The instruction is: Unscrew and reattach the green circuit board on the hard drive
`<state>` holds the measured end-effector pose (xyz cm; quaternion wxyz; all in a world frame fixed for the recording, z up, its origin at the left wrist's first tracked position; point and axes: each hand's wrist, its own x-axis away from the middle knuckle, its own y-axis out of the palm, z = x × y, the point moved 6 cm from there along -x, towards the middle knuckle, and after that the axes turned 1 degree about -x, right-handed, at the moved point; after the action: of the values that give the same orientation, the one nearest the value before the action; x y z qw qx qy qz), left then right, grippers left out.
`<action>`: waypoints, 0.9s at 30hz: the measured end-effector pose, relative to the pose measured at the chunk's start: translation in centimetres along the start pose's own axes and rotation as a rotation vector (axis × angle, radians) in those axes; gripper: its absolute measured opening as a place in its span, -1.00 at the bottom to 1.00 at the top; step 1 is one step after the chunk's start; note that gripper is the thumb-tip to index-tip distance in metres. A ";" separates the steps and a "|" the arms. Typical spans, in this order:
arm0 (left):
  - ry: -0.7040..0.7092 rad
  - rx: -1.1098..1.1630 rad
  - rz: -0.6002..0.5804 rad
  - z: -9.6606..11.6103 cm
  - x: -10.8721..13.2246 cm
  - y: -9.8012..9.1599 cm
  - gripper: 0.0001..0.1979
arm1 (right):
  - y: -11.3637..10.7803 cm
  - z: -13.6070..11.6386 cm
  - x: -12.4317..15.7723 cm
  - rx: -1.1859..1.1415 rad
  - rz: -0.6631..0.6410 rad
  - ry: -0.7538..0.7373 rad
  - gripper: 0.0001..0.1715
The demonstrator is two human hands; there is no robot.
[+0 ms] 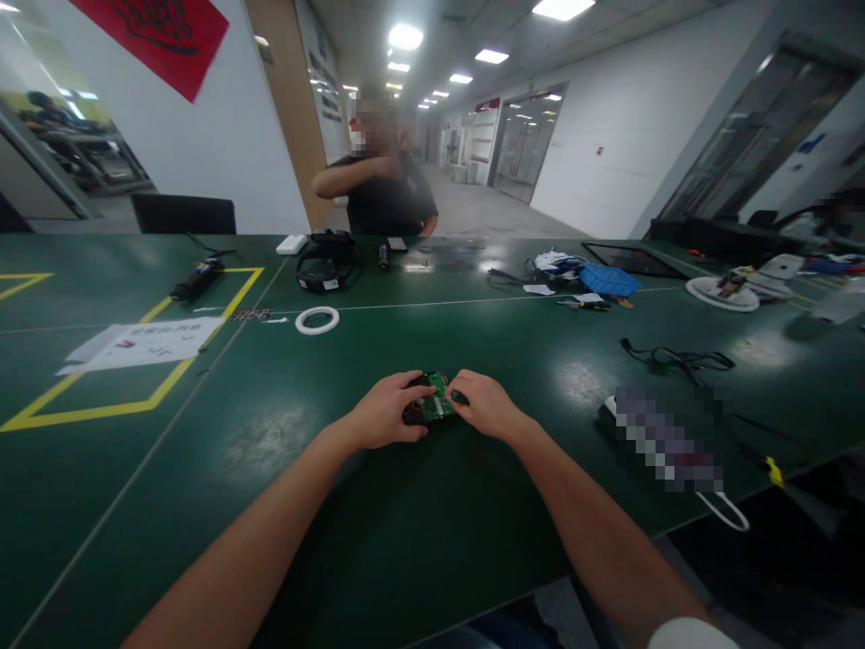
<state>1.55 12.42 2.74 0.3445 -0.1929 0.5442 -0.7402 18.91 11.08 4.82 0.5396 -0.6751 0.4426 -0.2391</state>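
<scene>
A small black device with a green circuit board [438,408] showing lies on the table in front of me. My left hand [386,411] is closed around its left side, with the fingers reaching over the board and the thumb along the near edge. At the board's right side, my right hand [487,406] is closed on a small tool with a dark rounded handle [460,397]. The tool's tip is hidden by the fingers and too small to make out, so I cannot tell its exact kind.
The green table [378,532] holds a white tape roll [317,321], paper sheets [145,342], a black headset [325,266], a blue bundle [608,279], a fan part [723,293], black cable [676,356] and a blurred-out object [666,442]. A person [385,194] sits opposite.
</scene>
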 end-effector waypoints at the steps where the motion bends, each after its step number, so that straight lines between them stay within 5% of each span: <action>1: -0.001 0.002 0.000 0.0 0.0 0.0 -0.24 | 0.0 0.0 0.0 0.002 0.002 -0.001 -0.88; 27: -0.008 0.032 -0.008 0.0 0.0 -0.2 -0.23 | -0.2 0.4 0.0 0.006 0.051 0.016 -0.86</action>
<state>1.45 12.49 2.95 0.3468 -0.1927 0.5301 -0.7494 19.30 11.32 4.89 0.5441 -0.6601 0.4631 -0.2319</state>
